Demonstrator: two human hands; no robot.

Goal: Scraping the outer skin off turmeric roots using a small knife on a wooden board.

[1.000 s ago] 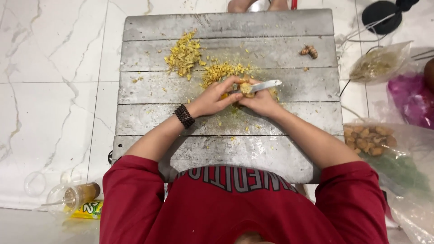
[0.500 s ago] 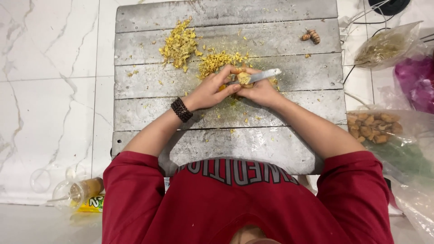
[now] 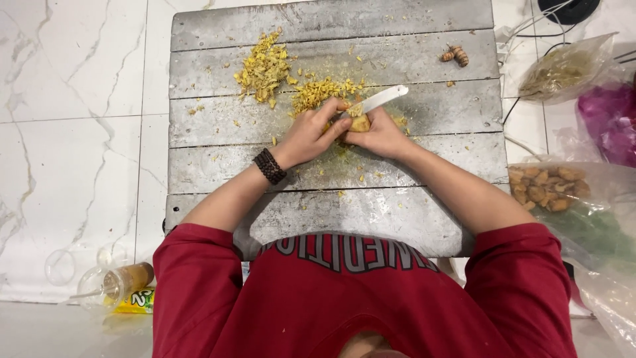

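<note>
Since the earlier frame both hands have barely shifted on the grey plank board [image 3: 424, 113]. The left hand [image 3: 310, 136] pinches a yellow root piece [image 3: 360, 123]; the right hand [image 3: 381, 132] grips a white-bladed knife [image 3: 383, 100] just above the fingertips, beside yellow peelings [image 3: 265, 69].

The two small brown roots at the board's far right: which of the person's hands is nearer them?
Right. The right hand, holding the knife, lies closer below the roots; the left hand is farther left.
</note>
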